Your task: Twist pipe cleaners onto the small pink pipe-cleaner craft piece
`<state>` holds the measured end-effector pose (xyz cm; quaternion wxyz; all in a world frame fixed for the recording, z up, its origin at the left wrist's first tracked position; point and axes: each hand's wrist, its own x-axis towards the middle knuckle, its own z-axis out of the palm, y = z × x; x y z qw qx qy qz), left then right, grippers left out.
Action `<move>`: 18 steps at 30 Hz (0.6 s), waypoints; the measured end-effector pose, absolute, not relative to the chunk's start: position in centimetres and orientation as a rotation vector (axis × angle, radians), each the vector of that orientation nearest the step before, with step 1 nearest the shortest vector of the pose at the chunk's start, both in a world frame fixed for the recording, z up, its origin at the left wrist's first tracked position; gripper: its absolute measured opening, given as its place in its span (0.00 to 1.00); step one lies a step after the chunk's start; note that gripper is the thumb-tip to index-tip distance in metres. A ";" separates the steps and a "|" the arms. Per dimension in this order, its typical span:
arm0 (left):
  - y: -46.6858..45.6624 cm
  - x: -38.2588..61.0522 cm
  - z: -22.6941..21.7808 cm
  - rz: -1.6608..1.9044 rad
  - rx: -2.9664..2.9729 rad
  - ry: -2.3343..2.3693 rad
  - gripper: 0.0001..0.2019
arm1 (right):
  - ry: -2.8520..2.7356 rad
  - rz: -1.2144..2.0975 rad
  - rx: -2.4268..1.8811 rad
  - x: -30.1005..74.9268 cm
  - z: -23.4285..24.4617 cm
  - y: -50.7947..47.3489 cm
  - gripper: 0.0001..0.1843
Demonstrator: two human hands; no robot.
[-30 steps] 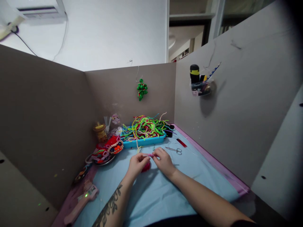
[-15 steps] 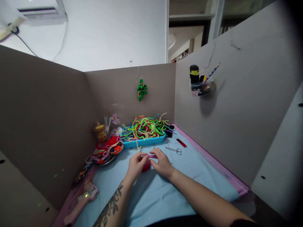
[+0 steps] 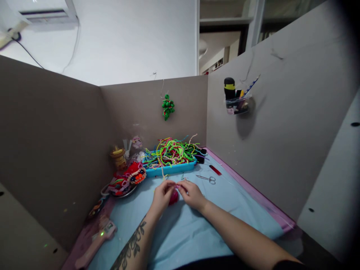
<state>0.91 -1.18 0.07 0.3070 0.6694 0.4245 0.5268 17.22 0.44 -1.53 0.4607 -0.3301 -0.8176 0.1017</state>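
Over the middle of the blue cloth (image 3: 213,225), my left hand (image 3: 164,195) and my right hand (image 3: 192,195) meet fingertip to fingertip. Both pinch a small pink fuzzy piece (image 3: 177,186), which looks like pipe cleaner; most of it is hidden by the fingers. Just beneath the hands is a dark pink-red round bundle (image 3: 173,197), partly covered by my left fingers. Whether the bundle is joined to the pink piece I cannot tell. Small scissors (image 3: 209,179) lie to the right beyond my right hand.
A blue tray (image 3: 171,171) heaped with colourful pipe cleaners (image 3: 174,152) stands behind the hands. Left of it is a dish of fuzzy crafts (image 3: 128,180). A pink glue gun (image 3: 98,240) lies front left. A red strip (image 3: 215,170) lies right. Grey panels (image 3: 152,123) enclose the table.
My right fingers have closed in toward the left fingertips, so less of the pink piece shows between them. The surrounding objects have stayed put.
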 end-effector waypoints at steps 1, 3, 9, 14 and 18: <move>-1.2 1.0 0.1 1.394 1.716 1.114 0.12 | -2.008 0.246 -0.819 17.2 -1.5 0.4 0.10; -1.2 1.1 0.2 1.389 1.632 1.108 0.17 | -1.993 0.233 -0.827 17.2 -1.6 0.4 0.09; -1.0 1.0 0.1 1.366 1.661 1.144 0.11 | -1.897 0.190 -0.806 17.2 -1.4 0.4 0.08; -0.7 0.9 -0.2 1.369 1.649 1.182 0.12 | -1.824 0.182 -0.830 17.1 -1.2 0.3 0.07; -0.7 0.9 -0.2 1.365 1.608 1.153 0.12 | -1.803 0.176 -0.836 17.0 -1.2 0.3 0.06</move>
